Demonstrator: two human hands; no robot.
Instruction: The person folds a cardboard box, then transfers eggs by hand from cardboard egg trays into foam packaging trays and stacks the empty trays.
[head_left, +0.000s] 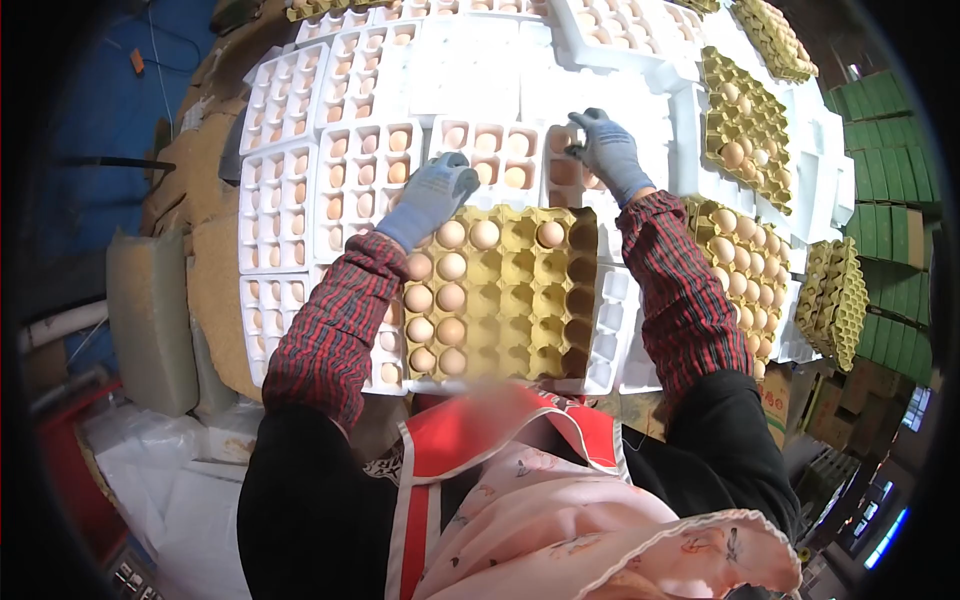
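- Fingers (462, 160) of the left hand (440, 188) curl down beside the eggs of a white foam tray (436, 142); the hand hides whatever lies underneath, so I cannot tell whether it pinches one.
- From my remote seat I read the right hand (606, 150) as spread, nothing visible between its fingertips, above shaded eggs (563, 174).
- Just below both hands, toward six o'clock, sits the yellow tray (516, 267); from its middle, the left hand is at eleven, the right at one.
- Its eggs (451, 267) crowd toward nine o'clock, with one apart (550, 234) near one.
- I judge that a smooth shell could slip from gloved fingertips and crack a neighbour; the left checked sleeve (340, 310), so near the nine o'clock edge, could snag eggs.
- The yellow tray's slightly longer axis runs nine to three; its eggs look round from above, so I suspect their long axes stand upright.
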